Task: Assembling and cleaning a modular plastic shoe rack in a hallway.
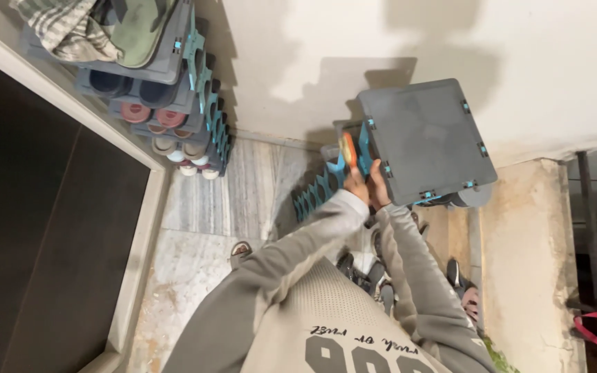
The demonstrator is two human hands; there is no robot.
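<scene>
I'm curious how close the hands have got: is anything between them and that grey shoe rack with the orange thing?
Nothing visible. The left hand and right hand are already at the grey rack's front edge, by the orange item.

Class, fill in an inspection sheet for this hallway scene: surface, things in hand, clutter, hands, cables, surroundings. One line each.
Surface: grey-veined marble floor, bare beside the dark doorway.
Things in hand: grey plastic shoe rack with teal side clips, flat top panel facing the camera; an orange shoe sits at its open side.
Clutter: loose shoes on the floor under the arms; striped cloth on the second rack.
Hands: left hand and right hand close together at the rack's edge; grip cannot be told.
Cables: nothing seen.
Surroundings: second filled grey shoe rack by the door frame, white wall, dark metal railing.
</scene>
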